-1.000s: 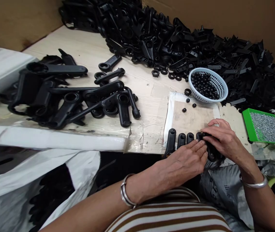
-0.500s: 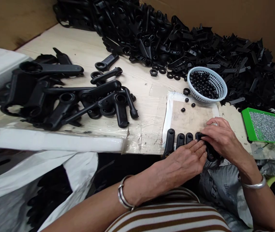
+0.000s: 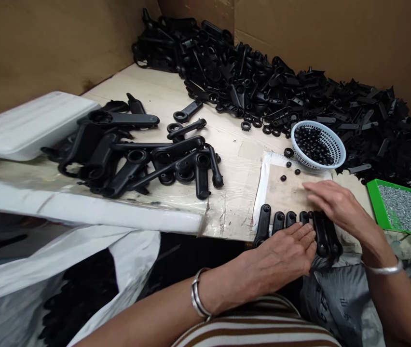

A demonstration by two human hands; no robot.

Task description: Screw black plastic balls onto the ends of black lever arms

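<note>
Our left fingers (image 3: 304, 232) lie together, right fingers (image 3: 316, 189) loosely parted — levers (image 3: 264, 221), six o'clock of basket (image 3: 337, 148), seem light, stiff; grip mid-length.

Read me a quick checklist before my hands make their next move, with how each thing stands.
1. Left hand over the row of black parts: ok.
2. Right hand showing no part between thumb and fingers: ok.
3. Black beads available in the blue basket: ok.
4. All beads inside the basket: not ok, three loose beads lie outside.
5. Metal pieces in the green tray: ok.
6. Parts beneath the left hand aligned: cannot tell, covered.
</note>
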